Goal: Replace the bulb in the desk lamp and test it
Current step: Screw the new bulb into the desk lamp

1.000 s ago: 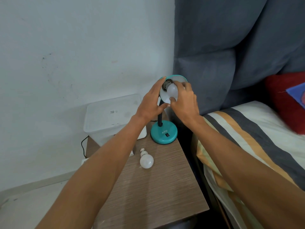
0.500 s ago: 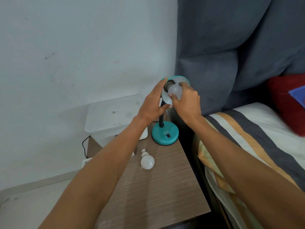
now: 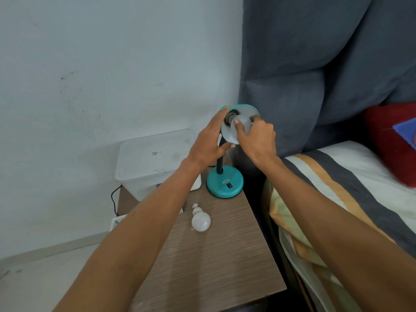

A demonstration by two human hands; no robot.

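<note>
At centre frame, the right hand grips a frosted white bulb seated in the dark socket of a teal desk lamp, thumb and fingers clamped around the glass. The left hand braces the lamp's shade from the left, fingers spread along its rim, thumb under its lower edge. The lamp's round base stands at the far right edge of a wood-grain surface, just beside a bed with a striped cover. A second bulb lies on its side on the surface, below the base. A translucent plastic box sits at centre left against the wall.
</note>
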